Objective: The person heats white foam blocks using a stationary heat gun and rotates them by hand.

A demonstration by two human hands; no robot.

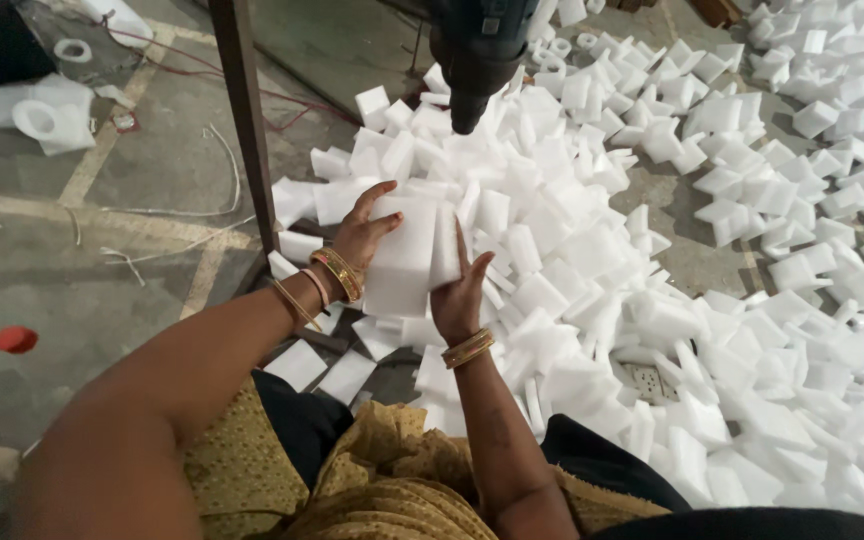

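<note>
You held a stack of white rectangular foam blocks [407, 255] between both hands, above the floor and just in front of your lap. Your left hand [362, 235] lay against the stack's left face, its fingers [377, 195] spread and curled over the top edge, gripping the foam. Your right hand [460, 292] pressed flat against the stack's right face, fingers [462, 245] straight and pointing away from you, clamping the blocks against the other palm. Gold bangles [337, 272] sat on your left wrist and a pair of thinner gold bangles [468, 347] on your right.

Directly beyond your fingers, a dark power drill [477, 50] hung nose-down, its tip well above the stack and apart from it. Just left of your left fingers stood a dark upright metal post [244, 120]. All around and to the right of your right fingers spread a loose heap of white foam squares [712, 330], covering the grey concrete floor [132, 180]; some pieces lay touching the underside of the stack you held. Well to the left of your left fingers a small red round cap [15, 339] lay on the floor, and farther off in the same direction sat white foam pieces with round holes [44, 115] and a thin white cord [227, 170]. Your yellow patterned garment [352, 480] filled the near edge below your wrists.
</note>
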